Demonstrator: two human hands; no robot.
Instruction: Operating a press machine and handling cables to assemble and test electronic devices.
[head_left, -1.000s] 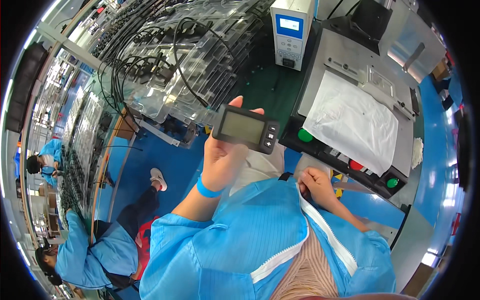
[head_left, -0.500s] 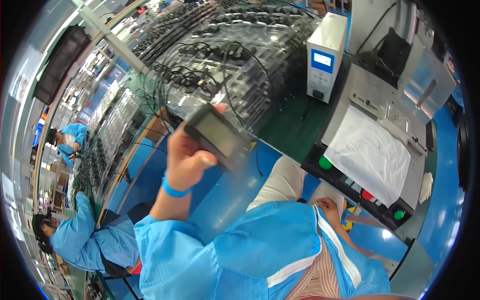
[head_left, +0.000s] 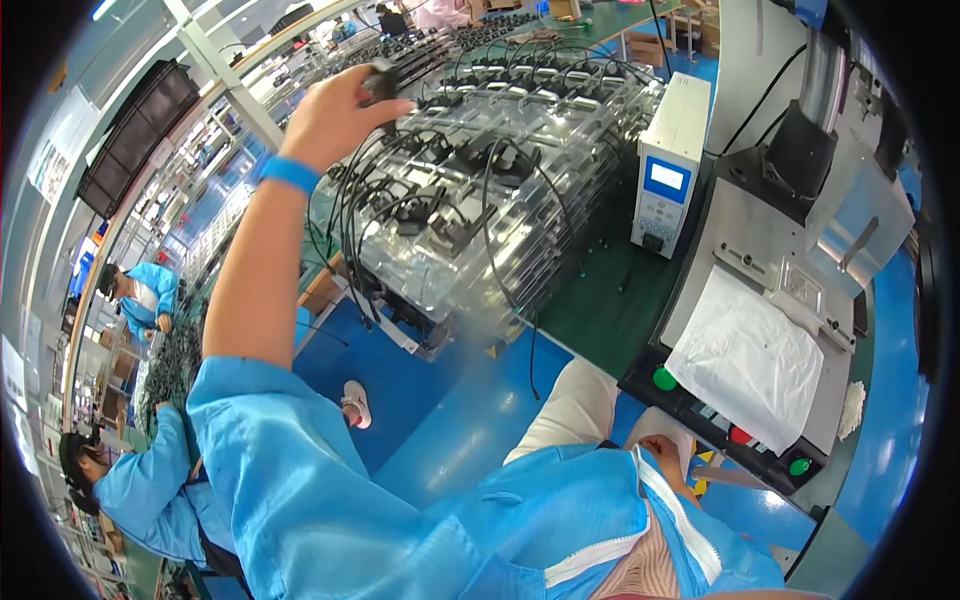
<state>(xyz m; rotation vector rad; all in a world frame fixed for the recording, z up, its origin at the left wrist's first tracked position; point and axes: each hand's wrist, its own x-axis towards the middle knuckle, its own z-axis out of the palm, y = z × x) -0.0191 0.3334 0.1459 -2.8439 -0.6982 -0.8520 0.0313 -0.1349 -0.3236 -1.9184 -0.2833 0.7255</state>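
Observation:
My left hand (head_left: 328, 118), with a blue band at the wrist, is raised over the far left side of the stacked clear trays (head_left: 470, 215). Between its thumb and fingers is a small dark device with a screen (head_left: 381, 88), now seen almost edge-on. The trays carry several black parts with black cables (head_left: 410, 210), and some cables hang over the near edge. My right hand (head_left: 663, 455) rests by my thigh with its fingers curled, and nothing shows in them.
A white instrument box (head_left: 672, 160) with a blue-framed display stands right of the trays. Beyond it is a press-like machine (head_left: 735, 225) with green buttons and a white plastic sheet (head_left: 750, 350) on its bed. Two co-workers (head_left: 150, 490) in blue sit at left.
My left hand has swung up and away over the trays, carrying the device, whose screen no longer faces me. The view has shifted slightly; my right hand stays by my thigh.

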